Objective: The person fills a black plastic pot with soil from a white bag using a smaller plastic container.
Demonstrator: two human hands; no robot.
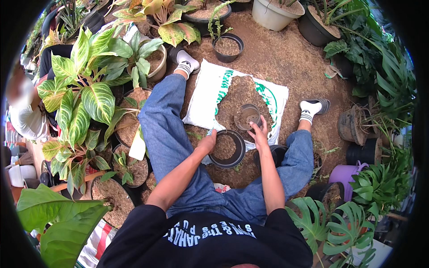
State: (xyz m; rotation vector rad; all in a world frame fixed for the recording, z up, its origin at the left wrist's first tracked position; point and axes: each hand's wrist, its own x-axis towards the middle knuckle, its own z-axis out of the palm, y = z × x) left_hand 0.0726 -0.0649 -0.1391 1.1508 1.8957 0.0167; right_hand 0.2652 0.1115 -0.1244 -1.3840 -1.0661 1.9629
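My left hand (207,143) grips the left rim of a round black plastic pot (240,150), with brown potting mix (223,147) inside it. My right hand (260,134) has its thumb and fingers on a small grey-brown plastic pot (253,112), tilted so that its inside shows. This small pot is over a white sack (201,100) torn wide across its upper face, with loose brown growing mix (231,107) in the opening. Another black pot (280,154) stands under my right forearm, partly hidden by it.
Potted leafy plants (97,100) crowd my left side, near a seated person (26,117). Ahead are a small potted fern (228,50) and a white pot (276,16). A purple pot (342,174) and monstera leaves (348,221) stand at right.
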